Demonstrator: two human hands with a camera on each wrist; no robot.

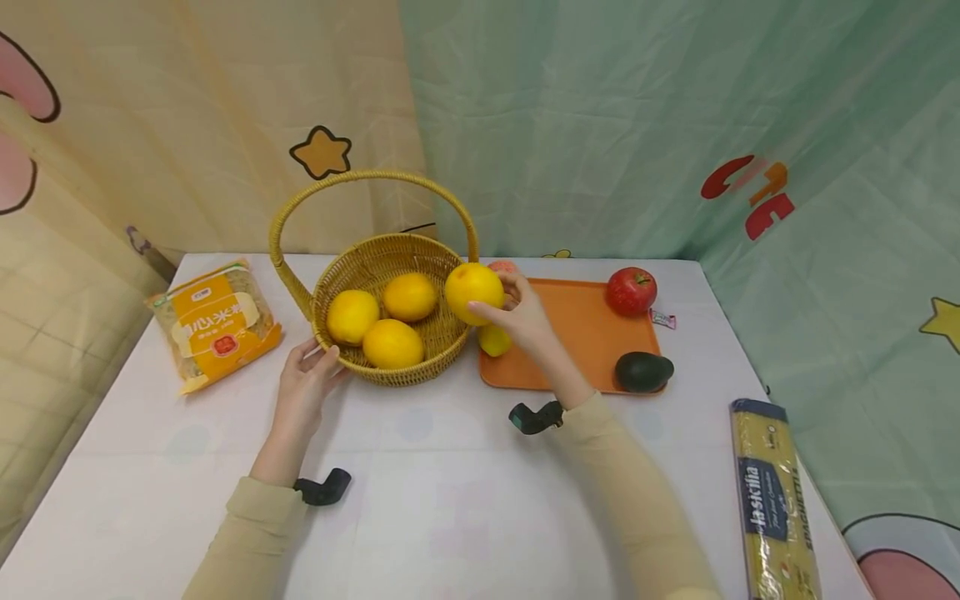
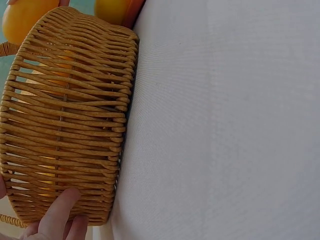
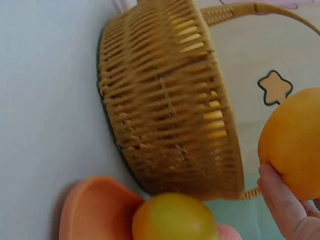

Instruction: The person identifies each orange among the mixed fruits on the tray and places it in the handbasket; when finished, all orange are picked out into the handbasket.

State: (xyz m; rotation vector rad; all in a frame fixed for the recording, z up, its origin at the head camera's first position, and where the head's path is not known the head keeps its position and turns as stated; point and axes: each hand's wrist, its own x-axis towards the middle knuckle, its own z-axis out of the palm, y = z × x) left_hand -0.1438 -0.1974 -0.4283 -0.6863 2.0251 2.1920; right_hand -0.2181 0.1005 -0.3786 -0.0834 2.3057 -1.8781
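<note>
My right hand (image 1: pixel 527 318) grips a round yellow fruit (image 1: pixel 474 293) over the right rim of a wicker basket (image 1: pixel 405 377). In the right wrist view, fingertips (image 3: pixel 272 182) press against this fruit's side. Several more yellow fruits (image 1: pixel 393 343) lie inside the basket, whose tall handle stands up. My left hand (image 1: pixel 303 387) holds the basket's front left wall, its thumb at the rim. The left wrist view shows fingers (image 2: pixel 57 212) against the woven outside. Below the held fruit, a smaller yellow-green fruit (image 3: pixel 174 217) sits at the tray's left end.
An orange tray (image 1: pixel 581 333) stands right of the basket, with a red fruit (image 1: pixel 632 292) and a dark green avocado (image 1: pixel 643 372). A pinkish fruit (image 1: pixel 502 267) is partly hidden behind my right hand. Noodle bag (image 1: pixel 217 325) lies left; spaghetti pack (image 1: pixel 776 500) lies front right.
</note>
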